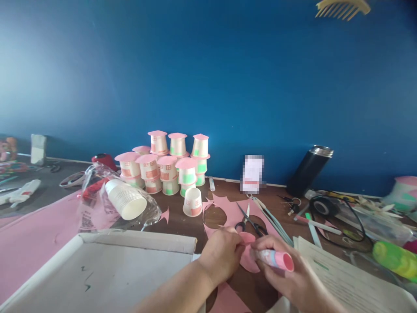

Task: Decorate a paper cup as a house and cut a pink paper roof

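Note:
My left hand point(223, 250) is closed on the edge of a pink paper circle point(249, 263), which looks folded or overlapped near my fingertips. In my right hand point(299, 280) is a glue stick point(275, 259) with a pink end, its other end pointing at the paper; my fingers hide its tip. Just beyond both hands, black-handled scissors point(248, 221) lie partly spread on a pink sheet point(224, 203) with round cut-outs. A single paper cup point(193, 202) with drawn windows stands upside down to the left of the sheet.
Several decorated cups with pink paper roofs point(185, 163) stand stacked by the wall. Left are plain nested cups point(127, 201) in a plastic bag and a white box lid point(130, 261). Right are a leaning black flask point(308, 171), printed papers point(352, 274) and a green bottle point(395, 260).

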Demonstrator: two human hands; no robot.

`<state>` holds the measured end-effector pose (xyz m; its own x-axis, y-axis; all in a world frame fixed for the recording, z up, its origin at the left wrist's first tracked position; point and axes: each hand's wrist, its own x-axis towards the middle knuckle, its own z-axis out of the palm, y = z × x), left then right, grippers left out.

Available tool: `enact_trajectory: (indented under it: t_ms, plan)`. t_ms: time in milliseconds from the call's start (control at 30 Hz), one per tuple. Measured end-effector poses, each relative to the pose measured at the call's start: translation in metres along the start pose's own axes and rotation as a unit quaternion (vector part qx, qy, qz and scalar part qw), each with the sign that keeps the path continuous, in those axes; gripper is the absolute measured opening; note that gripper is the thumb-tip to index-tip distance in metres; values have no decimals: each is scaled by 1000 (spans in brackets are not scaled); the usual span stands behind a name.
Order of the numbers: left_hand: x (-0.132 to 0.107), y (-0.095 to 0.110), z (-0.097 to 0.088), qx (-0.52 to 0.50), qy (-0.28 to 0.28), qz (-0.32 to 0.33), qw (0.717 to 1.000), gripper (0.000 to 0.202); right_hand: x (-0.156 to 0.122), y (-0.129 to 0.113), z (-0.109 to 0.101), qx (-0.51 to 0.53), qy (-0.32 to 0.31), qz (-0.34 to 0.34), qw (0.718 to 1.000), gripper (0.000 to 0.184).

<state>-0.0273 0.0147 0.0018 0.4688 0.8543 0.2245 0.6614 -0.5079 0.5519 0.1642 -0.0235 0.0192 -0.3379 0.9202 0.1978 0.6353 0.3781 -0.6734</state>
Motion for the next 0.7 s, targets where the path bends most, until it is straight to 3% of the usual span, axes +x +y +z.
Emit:
enact_trajectory:
  t_ms: [233,433,533,700]
  plan:
    - [-1,0,-2,-3,-2,13,1000,23,1,-2,5,-17,-25,0,1000,14]
    - [0,2,-2,5,2,11,1000,25,-1,2,-7,48,10,68,997,9]
    - [1,2,-2,2,0,13,1000,24,0,-1,-5,25,28,54,998,10]
    - [0,1,-2,-6,3,18,1000,23,4,-1,6,-15,4,49,999,9]
